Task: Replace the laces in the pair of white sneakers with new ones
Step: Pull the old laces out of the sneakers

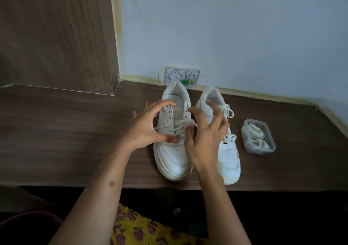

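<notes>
On the dark wood tabletop (75,131), in the head view, the pair of white sneakers stood side by side, toes toward the person. The left sneaker (174,150) was half unlaced, its upper eyelets bare, while the right sneaker (228,158) kept its bow. The old lace (180,127) is best drawn out one crossing at a time — loosened evenly from both sides, so the tips do not snag. The left hand (148,126) hovered with fingers spread and curved, its grip released. The right hand's (205,137) grip was blurred; whether it pinched the lace, I cannot tell. New laces (256,135) lay coiled in a clear plastic container (271,145), just beside the right sneaker.
</notes>
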A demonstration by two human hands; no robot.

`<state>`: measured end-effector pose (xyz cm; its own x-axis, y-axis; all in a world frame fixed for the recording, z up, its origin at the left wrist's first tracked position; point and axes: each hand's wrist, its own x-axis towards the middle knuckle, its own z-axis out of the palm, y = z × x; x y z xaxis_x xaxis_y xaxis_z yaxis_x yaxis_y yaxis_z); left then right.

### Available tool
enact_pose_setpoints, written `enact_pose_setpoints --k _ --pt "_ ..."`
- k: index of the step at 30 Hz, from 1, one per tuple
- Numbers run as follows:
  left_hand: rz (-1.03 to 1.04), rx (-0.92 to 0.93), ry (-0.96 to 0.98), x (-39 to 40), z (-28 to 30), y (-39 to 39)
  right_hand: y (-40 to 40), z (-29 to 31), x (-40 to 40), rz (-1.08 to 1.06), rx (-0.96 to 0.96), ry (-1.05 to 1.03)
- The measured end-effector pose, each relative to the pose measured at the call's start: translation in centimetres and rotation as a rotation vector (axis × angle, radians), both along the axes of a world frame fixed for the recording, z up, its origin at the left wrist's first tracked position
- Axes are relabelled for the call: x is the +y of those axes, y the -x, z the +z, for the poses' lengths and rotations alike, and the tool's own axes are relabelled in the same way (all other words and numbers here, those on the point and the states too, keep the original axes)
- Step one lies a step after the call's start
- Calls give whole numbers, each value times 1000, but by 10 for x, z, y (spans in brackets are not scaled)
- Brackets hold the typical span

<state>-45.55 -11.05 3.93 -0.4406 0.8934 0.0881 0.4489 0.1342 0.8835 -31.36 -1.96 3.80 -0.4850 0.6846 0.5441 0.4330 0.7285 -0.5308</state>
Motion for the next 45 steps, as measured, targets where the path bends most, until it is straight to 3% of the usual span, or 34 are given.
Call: enact_pose_setpoints --k 3,7,9,13,15,18,21,24,26,28,32,35,40,45 --pt "7 6 -4 1 0 0 5 -7 -5 46 -204 -63" --pt "-8 -6 -3 1 0 0 12 -14 -1 62 -185 30" --pt "-12 -21 12 0 0 1 12 -11 2 16 -42 69" --pt "-7 5 55 -1 3 0 4 1 8 -341 489 181" --pt "0 22 63 -2 4 0 0 4 12 -407 549 227" --pt "3 29 65 -2 3 0 -2 6 10 -310 408 163" --pt "2 15 53 -1 3 -1 1 6 4 -56 58 -26" --pt "-14 32 30 0 1 0 8 -6 2 45 -193 -20" --pt "-14 52 31 0 0 0 12 -11 3 61 -175 10" --pt "-3 65 53 -1 2 -1 13 -9 7 19 -36 46" --pt "10 97 94 -1 4 0 4 -1 19 -359 391 103" --pt "20 109 109 -1 3 0 -4 -2 30 -503 520 113" --pt "17 102 98 1 2 0 -3 3 21 -397 485 73" --pt "13 89 84 1 2 -1 6 3 8 22 3 -2"
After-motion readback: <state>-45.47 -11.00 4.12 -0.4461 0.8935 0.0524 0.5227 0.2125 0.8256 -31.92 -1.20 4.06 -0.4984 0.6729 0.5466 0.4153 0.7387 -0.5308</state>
